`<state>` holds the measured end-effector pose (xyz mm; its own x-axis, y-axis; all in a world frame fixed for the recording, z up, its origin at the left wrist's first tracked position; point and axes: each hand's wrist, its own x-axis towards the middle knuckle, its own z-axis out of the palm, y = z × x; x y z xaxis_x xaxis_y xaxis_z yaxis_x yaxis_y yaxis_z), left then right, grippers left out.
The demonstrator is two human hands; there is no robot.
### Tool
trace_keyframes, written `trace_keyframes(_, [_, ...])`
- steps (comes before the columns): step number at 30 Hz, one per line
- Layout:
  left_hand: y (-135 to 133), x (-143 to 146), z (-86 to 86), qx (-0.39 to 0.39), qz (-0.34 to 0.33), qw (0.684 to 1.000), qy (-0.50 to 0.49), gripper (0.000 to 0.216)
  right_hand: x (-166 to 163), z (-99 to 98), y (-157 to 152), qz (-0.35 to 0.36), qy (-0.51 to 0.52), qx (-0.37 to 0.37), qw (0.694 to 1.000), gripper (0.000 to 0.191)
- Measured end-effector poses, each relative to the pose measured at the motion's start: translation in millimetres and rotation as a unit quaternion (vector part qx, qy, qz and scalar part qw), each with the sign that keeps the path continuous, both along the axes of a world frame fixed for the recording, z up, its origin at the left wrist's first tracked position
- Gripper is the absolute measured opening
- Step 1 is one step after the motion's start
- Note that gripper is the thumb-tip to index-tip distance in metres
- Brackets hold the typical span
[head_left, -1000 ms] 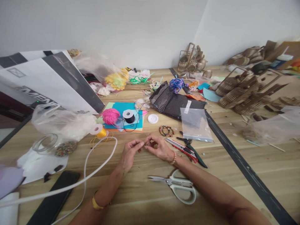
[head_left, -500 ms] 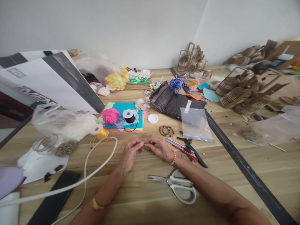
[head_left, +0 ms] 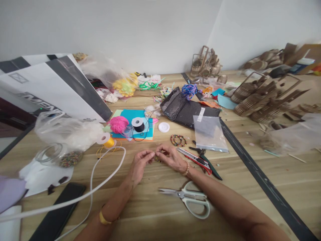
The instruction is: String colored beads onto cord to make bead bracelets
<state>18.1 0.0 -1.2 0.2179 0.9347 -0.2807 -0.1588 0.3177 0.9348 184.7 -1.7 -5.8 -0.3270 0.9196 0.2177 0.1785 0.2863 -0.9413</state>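
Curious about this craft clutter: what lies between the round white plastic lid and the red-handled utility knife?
The head view shows small multicoloured beaded bracelets lying there, between the round white plastic lid and the red-handled utility knife.

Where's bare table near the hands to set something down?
Bare wood between the forearms, left of the scissors, and right of the black strip. Crowded beyond the left hand and right hand, which pinch a small piece: spools, bracelets, zip bag.
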Motion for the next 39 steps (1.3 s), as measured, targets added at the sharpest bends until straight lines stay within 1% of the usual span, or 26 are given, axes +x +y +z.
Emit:
trace_keyframes(4, [1,0,1.0,0.005,-0.001,1.000,0.011,0.024,0,0.0,2,0.021,0.052,-0.064,0.996,0.027])
trace_keyframes(8, [0,1,7.1,0.058,0.007,0.995,0.077,0.021,0,-0.7,2,0.029,0.078,-0.093,0.992,0.027])
trace_keyframes(11, [-1,2,10.8,0.115,0.033,0.983,0.138,0.015,-1,-2.5,1,0.013,0.061,-0.079,0.995,0.025])
trace_keyframes(14, [-3,4,10.2,0.164,0.054,0.969,0.177,0.011,-1,-2.0,0,-0.006,0.018,-0.048,0.999,0.020])
trace_keyframes(16, [-5,5,8.7,0.169,0.054,0.967,0.181,0.009,-1,0.3,0,-0.014,-0.012,-0.030,0.999,0.018])
trace_keyframes(19, [-5,6,8.2,0.154,0.041,0.974,0.162,0.009,0,5.4,0,-0.022,-0.034,-0.013,0.999,0.017])
trace_keyframes(22, [-5,7,9.8,0.143,0.025,0.978,0.147,0.012,1,9.9,0,-0.022,-0.044,-0.015,0.999,0.016])
trace_keyframes(25, [-5,7,9.3,0.146,0.019,0.977,0.152,0.014,1,11.6,-1,-0.021,-0.048,-0.025,0.998,0.014])
trace_keyframes(27, [-6,6,6.8,0.165,0.023,0.971,0.172,0.010,1,11.4,-1,-0.019,-0.049,-0.024,0.998,0.013])
trace_keyframes(30, [-6,5,2.5,0.227,0.030,0.948,0.220,0.004,0,10.3,-1,-0.022,-0.056,-0.019,0.998,0.012])
trace_keyframes(32, [-7,4,1.0,0.266,0.031,0.931,0.246,0.006,0,9.9,-1,-0.027,-0.059,-0.013,0.998,0.011])
trace_keyframes(34, [-7,4,1.2,0.287,0.028,0.923,0.256,0.008,-1,10.3,-1,-0.030,-0.058,-0.008,0.998,0.010])
trace_keyframes(36, [-7,4,3.0,0.286,0.022,0.924,0.252,0.008,-1,11.4,-1,-0.029,-0.051,-0.011,0.998,0.010])
trace_keyframes(39, [-7,4,6.8,0.253,0.013,0.941,0.225,0.009,0,12.6,-1,-0.026,-0.033,-0.032,0.999,0.014])
